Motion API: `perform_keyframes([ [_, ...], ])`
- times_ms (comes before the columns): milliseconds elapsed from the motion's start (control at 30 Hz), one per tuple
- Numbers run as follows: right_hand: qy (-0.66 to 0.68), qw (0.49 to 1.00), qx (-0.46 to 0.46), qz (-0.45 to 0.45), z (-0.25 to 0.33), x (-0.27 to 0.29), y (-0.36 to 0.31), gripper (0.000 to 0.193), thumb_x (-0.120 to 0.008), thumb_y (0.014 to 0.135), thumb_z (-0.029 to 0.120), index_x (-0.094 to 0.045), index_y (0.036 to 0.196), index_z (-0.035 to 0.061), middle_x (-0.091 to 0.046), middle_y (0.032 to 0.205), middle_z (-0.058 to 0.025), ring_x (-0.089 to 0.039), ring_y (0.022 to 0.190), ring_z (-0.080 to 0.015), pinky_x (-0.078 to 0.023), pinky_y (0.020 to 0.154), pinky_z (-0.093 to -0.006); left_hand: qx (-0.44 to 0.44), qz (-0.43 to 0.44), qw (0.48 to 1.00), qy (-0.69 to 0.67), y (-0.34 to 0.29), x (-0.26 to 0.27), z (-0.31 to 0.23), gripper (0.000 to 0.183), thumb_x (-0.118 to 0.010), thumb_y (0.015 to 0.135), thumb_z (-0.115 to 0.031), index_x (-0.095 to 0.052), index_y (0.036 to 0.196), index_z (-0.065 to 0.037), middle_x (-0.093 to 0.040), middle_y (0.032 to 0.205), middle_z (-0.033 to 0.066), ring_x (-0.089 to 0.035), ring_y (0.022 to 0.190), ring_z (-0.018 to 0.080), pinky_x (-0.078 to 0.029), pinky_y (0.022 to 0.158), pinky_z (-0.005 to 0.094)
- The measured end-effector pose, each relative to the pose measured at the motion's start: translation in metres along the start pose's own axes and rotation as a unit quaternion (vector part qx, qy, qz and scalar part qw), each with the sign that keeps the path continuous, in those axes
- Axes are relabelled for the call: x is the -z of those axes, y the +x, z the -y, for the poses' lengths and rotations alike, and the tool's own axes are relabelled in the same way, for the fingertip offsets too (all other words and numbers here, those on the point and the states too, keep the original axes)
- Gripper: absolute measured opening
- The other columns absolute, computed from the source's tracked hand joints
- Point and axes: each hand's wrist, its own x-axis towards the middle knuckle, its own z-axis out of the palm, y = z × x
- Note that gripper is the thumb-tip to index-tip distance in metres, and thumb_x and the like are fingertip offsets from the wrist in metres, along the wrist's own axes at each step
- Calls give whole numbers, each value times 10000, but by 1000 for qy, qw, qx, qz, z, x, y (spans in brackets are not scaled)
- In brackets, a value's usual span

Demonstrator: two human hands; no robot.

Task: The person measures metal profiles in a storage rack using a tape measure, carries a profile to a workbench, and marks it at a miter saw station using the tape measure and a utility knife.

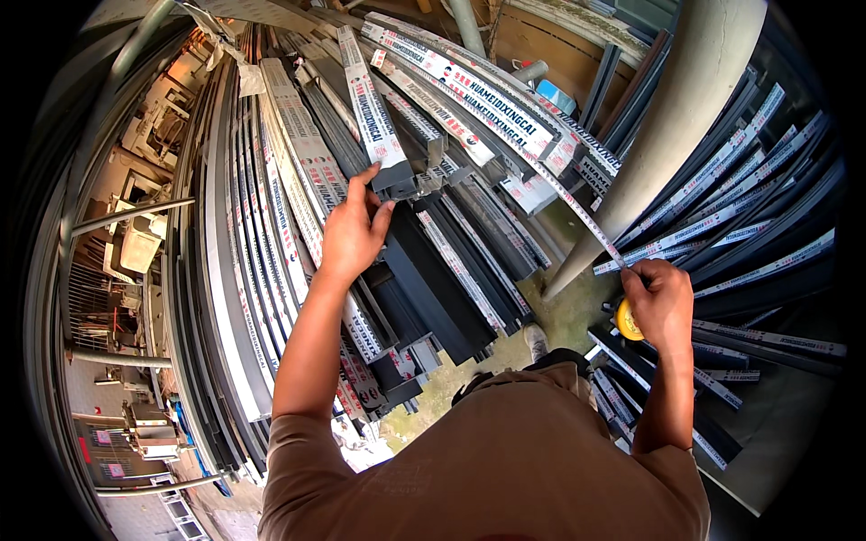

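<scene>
At 9 o'clock lay a long stack (221, 252) of dark and pale bars, many with white printed film. At 10 o'clock the left hand (352, 236) pinched the near end of 1 white-topped bar (373, 117) between thumb and forefinger; this bar ran off toward 11 o'clock, above its neighbours. A brown shirt (487, 451) filled 6 o'clock, with 1 shoe (535, 341) at 4 o'clock. From 1 o'clock the blade (580, 213) bowed down to 3 o'clock; I could not tell where its far end sat. There, a yellow tape case (630, 322) showed partly, the right hand (663, 298) curled closed around it. A pale pole (677, 126) slanted at 2 o'clock behind the blade, and farther out dark lengths (758, 212) with white strips fanned toward 3 o'clock.
</scene>
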Motion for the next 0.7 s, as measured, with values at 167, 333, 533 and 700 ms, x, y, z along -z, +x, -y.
perform_keyframes([
  [167, 28, 1000, -5, 6, -2, -3, 0, 190, -755, 889, 184, -778, 866, -3, -709, 782, -210, -720, 723, -385, -551, 697, -436, 7, 2, 1000, -4, -1, 3, -1, 608, -764, 987, -146, -490, 1529, -120, -701, 878, 106, -726, 755, 299, -572, 732, 431],
  [333, 169, 981, -36, 85, -6, -13, 0, 162, -731, 915, 92, -746, 876, -65, -630, 662, -172, -616, 588, -164, -502, 618, -342, 16, 12, 998, -62, 1, 4, -2, 586, -772, 996, -147, -521, 1525, -118, -634, 872, 61, -669, 734, 181, -549, 708, 335],
  [533, 241, 960, -40, 133, 9, -32, 5, 180, -705, 941, 97, -763, 900, -68, -677, 684, -108, -612, 631, -123, -505, 631, -320, 10, -4, 991, -135, 3, 1, 11, 500, -765, 1006, -156, -584, 1470, -104, -673, 831, 42, -662, 705, 151, -546, 697, 323],
  [700, 338, 907, -110, 224, 23, -44, 22, 232, -713, 966, 164, -782, 907, -50, -728, 756, -66, -630, 675, -123, -509, 658, -305, 50, 60, 975, -207, 12, -3, 6, 424, -693, 1070, -97, -564, 1472, -66, -719, 897, 21, -674, 825, 102, -537, 795, 273],
])
